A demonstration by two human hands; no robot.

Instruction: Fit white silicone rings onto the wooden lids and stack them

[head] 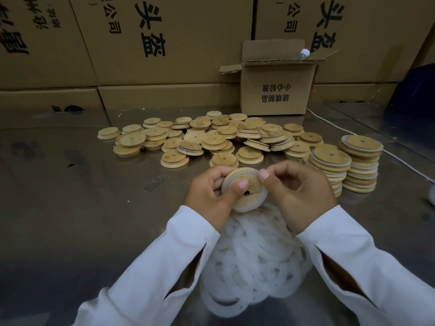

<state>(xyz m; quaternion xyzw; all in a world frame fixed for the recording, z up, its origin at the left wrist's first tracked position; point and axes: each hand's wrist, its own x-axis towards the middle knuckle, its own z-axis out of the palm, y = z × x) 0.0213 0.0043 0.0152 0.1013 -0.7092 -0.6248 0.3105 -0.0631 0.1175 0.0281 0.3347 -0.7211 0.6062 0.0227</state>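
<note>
1. Two white sleeves, the left sleeve (150,267) and the right sleeve (353,267), enter from the bottom edge. Between them, a pile of white rings (256,262) lies on the metal table (70,184).
2. Above the far end of that pile, both hands hold one wooden lid (249,198), tilted with its face toward the camera. The lid has a small centre hole.
3. A ring (265,195) runs around the rim of the lid. Whether it is fully seated cannot be told.
4. The left hand (209,191) grips the lid from the left. Its fingers curl behind the lid and its thumb presses on the face beside the hole.
5. The right hand (299,189) pinches the ring at the lid's upper right edge between thumb and forefinger. The other fingers are curled.
6. Just right of the right hand stand two stacks of lids with rings, the near stack (329,165) and the far stack (360,165), side by side.
7. Beyond the hands, a heap of loose lids (211,137) spreads across the table.
8. Behind the heap sits a small open box (277,90), with a bottle cap (305,52) showing above its rim.
9. A white cable (400,158) crosses the table on the right, passing behind the stacks.
10. Large printed cartons (164,43) form the back wall.
</note>
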